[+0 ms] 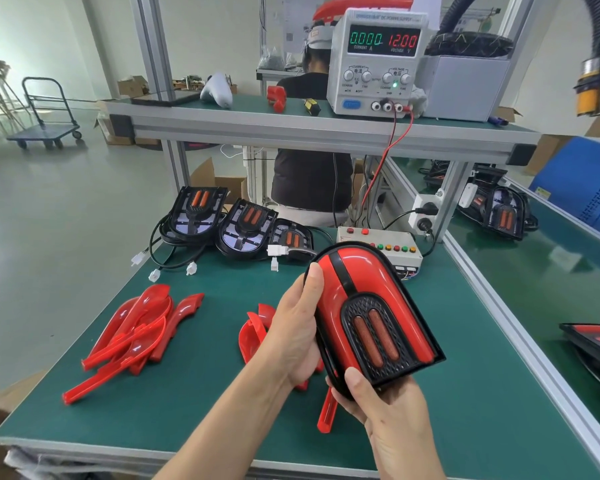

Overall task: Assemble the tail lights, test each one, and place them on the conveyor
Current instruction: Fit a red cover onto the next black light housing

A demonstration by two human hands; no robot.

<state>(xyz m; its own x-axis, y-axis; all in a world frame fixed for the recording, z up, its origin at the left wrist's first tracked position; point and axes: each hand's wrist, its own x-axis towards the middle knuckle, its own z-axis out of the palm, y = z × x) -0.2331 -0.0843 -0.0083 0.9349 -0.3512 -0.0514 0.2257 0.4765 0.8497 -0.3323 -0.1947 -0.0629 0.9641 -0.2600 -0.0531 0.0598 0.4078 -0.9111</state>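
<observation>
Both my hands, left hand and right hand, grip the assembled tail light; testing looks next, plugging into the button box.

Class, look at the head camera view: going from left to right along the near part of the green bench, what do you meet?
Pile of red lens covers → left hand → tail light gripped in both hands → right hand → tray of finished lights at the right edge.
</observation>
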